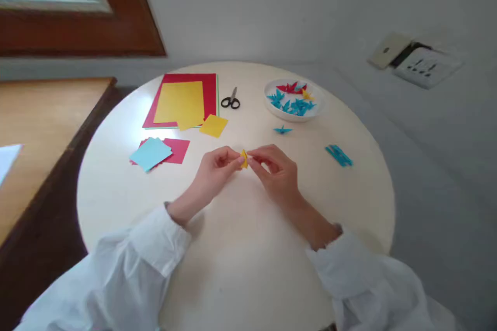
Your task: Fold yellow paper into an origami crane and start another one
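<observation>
A small folded piece of yellow paper [244, 158] was grasped between the thumb and fingers of the left hand [218, 168]. The thumb and forefinger of the right hand [276, 170] were brought close together at the paper's right edge; whether it was pinched by them too could not be told. The paper was held between the two hands, over the middle of the round white table [240, 264]. Both forearms were covered by white sleeves [155, 243].

Just beyond the hands, a blue paper crane [283, 130] was set down near a round white dish [288, 116], in which blue, red and yellow folded pieces [301, 107] were gathered. To the right, blue folded strips [339, 155] were laid side by side.

On the left, light blue squares [150, 153] were piled over pinkish-red ones [179, 150]. Farther back, a yellow sheet [179, 101] was laid upon a larger red sheet [210, 90], a yellow square [213, 125] was placed at their near corner, and black-handled scissors [231, 102] were left just beside them, blades pointed toward the wall [240, 15].
</observation>
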Available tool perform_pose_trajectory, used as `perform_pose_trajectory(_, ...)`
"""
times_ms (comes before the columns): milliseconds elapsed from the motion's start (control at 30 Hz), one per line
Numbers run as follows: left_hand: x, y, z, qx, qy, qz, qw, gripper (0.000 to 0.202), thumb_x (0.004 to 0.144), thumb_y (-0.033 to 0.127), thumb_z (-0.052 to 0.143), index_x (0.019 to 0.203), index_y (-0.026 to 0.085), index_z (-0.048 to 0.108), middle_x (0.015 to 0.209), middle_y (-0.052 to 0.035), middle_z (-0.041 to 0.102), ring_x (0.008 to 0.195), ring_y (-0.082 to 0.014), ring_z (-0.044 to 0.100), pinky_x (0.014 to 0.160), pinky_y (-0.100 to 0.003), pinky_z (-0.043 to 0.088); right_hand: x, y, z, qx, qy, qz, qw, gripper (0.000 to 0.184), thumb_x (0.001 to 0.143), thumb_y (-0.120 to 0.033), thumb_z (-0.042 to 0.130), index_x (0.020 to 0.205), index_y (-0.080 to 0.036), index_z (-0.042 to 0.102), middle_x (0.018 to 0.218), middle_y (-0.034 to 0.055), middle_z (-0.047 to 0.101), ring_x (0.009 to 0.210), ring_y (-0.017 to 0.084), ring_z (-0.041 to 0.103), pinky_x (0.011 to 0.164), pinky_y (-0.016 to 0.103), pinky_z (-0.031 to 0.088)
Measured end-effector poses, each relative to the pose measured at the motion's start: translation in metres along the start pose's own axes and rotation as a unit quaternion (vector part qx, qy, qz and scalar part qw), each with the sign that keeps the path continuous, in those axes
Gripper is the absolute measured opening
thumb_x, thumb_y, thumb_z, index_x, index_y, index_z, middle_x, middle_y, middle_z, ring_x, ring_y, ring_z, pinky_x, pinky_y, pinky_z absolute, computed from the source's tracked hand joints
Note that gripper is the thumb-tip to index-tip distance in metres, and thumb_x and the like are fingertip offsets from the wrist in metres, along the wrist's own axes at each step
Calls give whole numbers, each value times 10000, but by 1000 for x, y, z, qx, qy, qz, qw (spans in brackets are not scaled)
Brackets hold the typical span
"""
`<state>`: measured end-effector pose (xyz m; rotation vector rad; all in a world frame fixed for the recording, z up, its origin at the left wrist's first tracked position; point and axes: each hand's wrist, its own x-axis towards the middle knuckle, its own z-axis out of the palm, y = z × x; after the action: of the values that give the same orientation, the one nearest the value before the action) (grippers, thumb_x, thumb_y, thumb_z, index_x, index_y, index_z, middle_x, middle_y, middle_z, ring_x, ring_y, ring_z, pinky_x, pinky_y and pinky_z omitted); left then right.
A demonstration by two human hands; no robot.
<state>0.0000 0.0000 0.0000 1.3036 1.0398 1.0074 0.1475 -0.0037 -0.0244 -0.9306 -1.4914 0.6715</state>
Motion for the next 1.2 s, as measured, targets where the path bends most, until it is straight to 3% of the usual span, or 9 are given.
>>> perform_pose_trajectory(400, 1, -1, 0, -26, 15, -3, 1000, 222, 701, 350, 694, 692, 149, 599, 664, -6, 604, 656, -126, 550, 629, -265, 417, 0, -3, 1, 3, 15, 3, 1000, 52, 746, -174, 654, 738, -224, 666, 736, 3, 613, 713, 131, 576, 631, 275, 487)
perform_pose_trajectory(900, -1, 0, 0, 27, 18, 42, 999, 196, 730, 336, 676, 741, 147, 629, 681, -17, 626, 618, -119, 542, 574, -241, 404, 2, -8, 4, 86, 21, 130, 988, 74, 710, -244, 661, 690, -188, 616, 677, -7, 627, 635, 116, 596, 593, 250, 495)
perform_pose_trajectory(1200, -1, -3, 2, 31, 26, 47, 998, 183, 739, 328, 663, 734, 152, 612, 673, -12, 610, 610, -118, 528, 565, -245, 398, 0, -8, 3, 28, 19, 81, 996, 73, 746, -226, 615, 687, -198, 581, 685, -10, 589, 649, 115, 555, 599, 255, 464)
